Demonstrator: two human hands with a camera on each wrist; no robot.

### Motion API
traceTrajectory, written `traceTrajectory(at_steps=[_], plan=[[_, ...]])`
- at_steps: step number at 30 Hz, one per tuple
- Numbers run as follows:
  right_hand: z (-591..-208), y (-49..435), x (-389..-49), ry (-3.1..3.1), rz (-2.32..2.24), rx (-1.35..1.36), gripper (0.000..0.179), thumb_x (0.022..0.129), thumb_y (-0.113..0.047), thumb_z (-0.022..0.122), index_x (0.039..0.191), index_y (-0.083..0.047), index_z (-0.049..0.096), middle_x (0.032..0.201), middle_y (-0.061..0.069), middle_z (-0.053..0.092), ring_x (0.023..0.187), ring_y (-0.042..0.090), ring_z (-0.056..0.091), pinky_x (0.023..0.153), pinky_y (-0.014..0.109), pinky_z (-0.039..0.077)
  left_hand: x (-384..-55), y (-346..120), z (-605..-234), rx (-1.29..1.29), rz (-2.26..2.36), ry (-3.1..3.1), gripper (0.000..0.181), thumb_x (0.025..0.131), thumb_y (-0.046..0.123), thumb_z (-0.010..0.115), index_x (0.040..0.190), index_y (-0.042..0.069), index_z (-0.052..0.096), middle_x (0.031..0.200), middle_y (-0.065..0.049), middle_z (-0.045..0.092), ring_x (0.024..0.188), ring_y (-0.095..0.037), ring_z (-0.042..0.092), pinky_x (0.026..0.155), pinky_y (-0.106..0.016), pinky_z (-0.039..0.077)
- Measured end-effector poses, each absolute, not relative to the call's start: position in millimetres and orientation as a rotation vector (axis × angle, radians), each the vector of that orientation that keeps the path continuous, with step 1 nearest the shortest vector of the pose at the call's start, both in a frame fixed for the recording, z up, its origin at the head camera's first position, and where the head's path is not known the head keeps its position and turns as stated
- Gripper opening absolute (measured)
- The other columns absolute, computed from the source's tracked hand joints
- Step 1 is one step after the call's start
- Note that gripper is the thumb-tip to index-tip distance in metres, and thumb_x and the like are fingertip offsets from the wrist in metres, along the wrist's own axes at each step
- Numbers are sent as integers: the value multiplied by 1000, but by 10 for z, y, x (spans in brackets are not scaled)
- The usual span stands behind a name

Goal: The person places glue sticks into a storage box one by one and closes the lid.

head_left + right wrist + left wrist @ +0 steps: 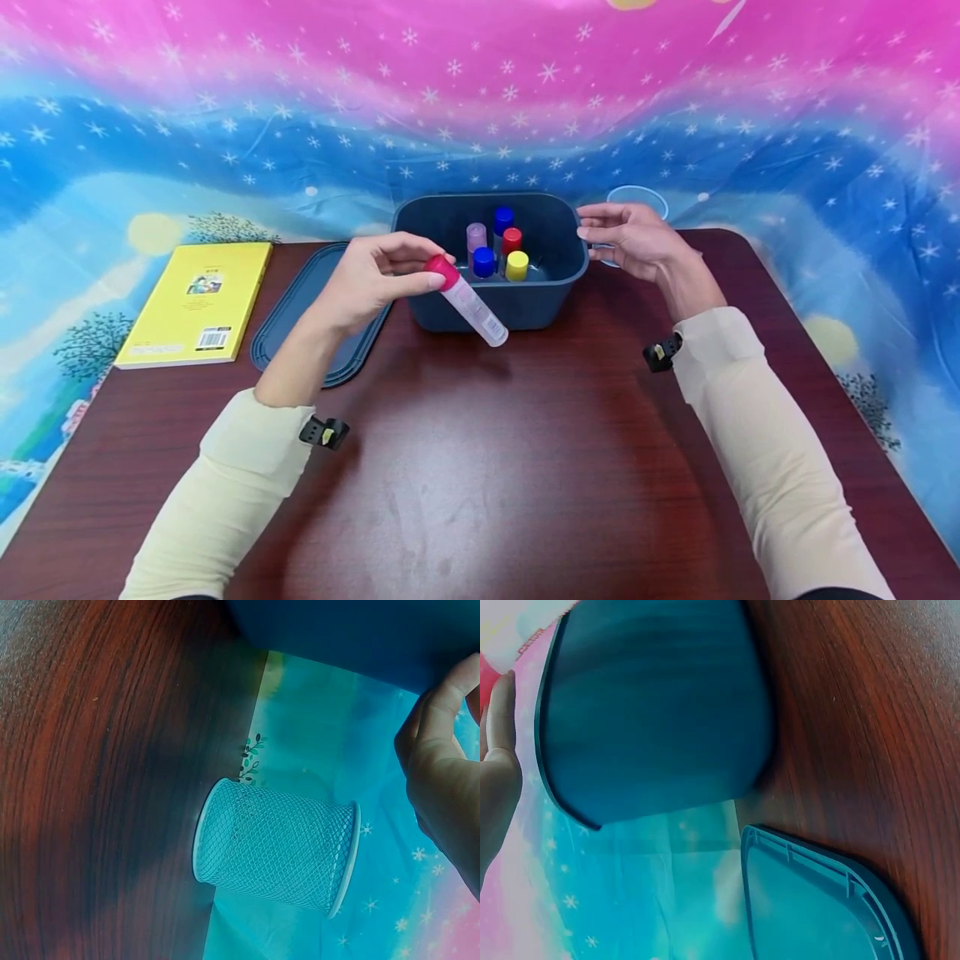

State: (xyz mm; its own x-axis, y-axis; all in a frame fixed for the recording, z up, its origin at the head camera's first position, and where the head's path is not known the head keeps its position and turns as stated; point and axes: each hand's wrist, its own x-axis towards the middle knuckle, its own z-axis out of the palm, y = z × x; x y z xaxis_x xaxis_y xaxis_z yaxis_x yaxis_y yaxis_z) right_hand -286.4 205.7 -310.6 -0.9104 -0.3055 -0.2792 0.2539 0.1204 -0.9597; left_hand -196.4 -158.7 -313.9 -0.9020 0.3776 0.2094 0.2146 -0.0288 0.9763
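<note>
My left hand (375, 275) pinches the pinkish-red cap of a clear tube (476, 312) between thumb and fingers. The tube, which carries a printed label, slants down to the right in front of a dark blue-grey bin (487, 308). Inside the bin several capped tubes stand upright, among them one with a yellow cap (517, 266), one with a red cap (512, 241) and one with a pale purple cap (476, 235). At the bin's right rim, my right hand (637, 237) holds the edge, its fingertips overlapping the rim. The left wrist view shows the bin's side wall (652, 712).
Left of the bin lies its dark lid (288, 325), with a yellow book (198, 304) farther left. A light blue mesh pen cup (277, 844) stands behind my right hand. Patterned cloth (480, 108) hangs along the back of the brown table (480, 483).
</note>
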Motion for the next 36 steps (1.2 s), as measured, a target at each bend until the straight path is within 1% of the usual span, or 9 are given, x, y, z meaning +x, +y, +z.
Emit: traceTrajectory(at_steps=[5, 12, 17, 22, 26, 29, 32, 36], plan=[[-3112, 2062, -2863, 2000, -1845, -56, 57, 103, -12, 59, 155, -2, 39, 121, 8, 48, 99, 13, 58, 79, 24, 55, -2002, -1652, -3176, 686, 2268, 1936, 23, 89, -6, 73, 111, 3, 75, 113, -14, 72, 101, -27, 71, 89, -34, 58], [-3121, 2047, -2862, 2006, -1845, -55, 56, 102, -13, 59, 154, -2, 40, 121, 8, 49, 98, 14, 58, 78, 24, 55, -2030, -1715, -3190, 686, 2466, 1782, 23, 90, -13, 66, 107, 0, 74, 108, -15, 73, 97, -26, 72, 85, -35, 59], [-3132, 2059, -2860, 1999, -1854, -47, 57, 102, -12, 59, 155, -2, 39, 123, 8, 50, 100, 15, 58, 79, 25, 55, -2058, -1761, -3179, 678, 2588, 1692, 24, 90, -14, 66, 107, 0, 75, 108, -15, 73, 95, -25, 72, 83, -36, 59], [-3136, 2049, -2874, 1997, -1866, -54, 57, 102, -12, 61, 154, -2, 40, 121, 8, 49, 100, 15, 57, 78, 24, 55, -2074, -1835, -3144, 699, 2670, 1693, 26, 90, -15, 65, 107, 1, 75, 107, -14, 73, 93, -25, 71, 81, -34, 60], [-3136, 2043, -2881, 2003, -1864, -62, 57, 102, -12, 61, 154, -2, 40, 119, 8, 50, 100, 16, 58, 78, 24, 55, -2116, -1891, -3092, 714, 2701, 1741, 25, 89, -18, 64, 105, -1, 74, 104, -16, 74, 90, -24, 72, 80, -34, 61], [-3139, 2046, -2884, 2009, -1857, -60, 58, 102, -13, 61, 154, -2, 40, 120, 8, 50, 101, 16, 57, 78, 24, 55, -2172, -1917, -3043, 707, 2709, 1793, 24, 88, -19, 65, 105, -4, 73, 103, -17, 74, 90, -25, 72, 80, -35, 60], [-3138, 2049, -2883, 2011, -1857, -50, 56, 102, -12, 60, 154, -3, 41, 120, 8, 49, 101, 16, 57, 78, 24, 55, -2230, -1907, -3002, 665, 2679, 1894, 22, 86, -16, 70, 105, -6, 73, 102, -17, 74, 92, -25, 72, 82, -33, 60], [-3139, 2059, -2883, 2008, -1859, -49, 57, 102, -12, 61, 154, -2, 41, 121, 8, 49, 102, 16, 57, 77, 24, 55, -2278, -1833, -2980, 545, 2484, 2194, 23, 85, -1, 80, 108, 0, 75, 103, -12, 74, 93, -25, 70, 77, -30, 61]])
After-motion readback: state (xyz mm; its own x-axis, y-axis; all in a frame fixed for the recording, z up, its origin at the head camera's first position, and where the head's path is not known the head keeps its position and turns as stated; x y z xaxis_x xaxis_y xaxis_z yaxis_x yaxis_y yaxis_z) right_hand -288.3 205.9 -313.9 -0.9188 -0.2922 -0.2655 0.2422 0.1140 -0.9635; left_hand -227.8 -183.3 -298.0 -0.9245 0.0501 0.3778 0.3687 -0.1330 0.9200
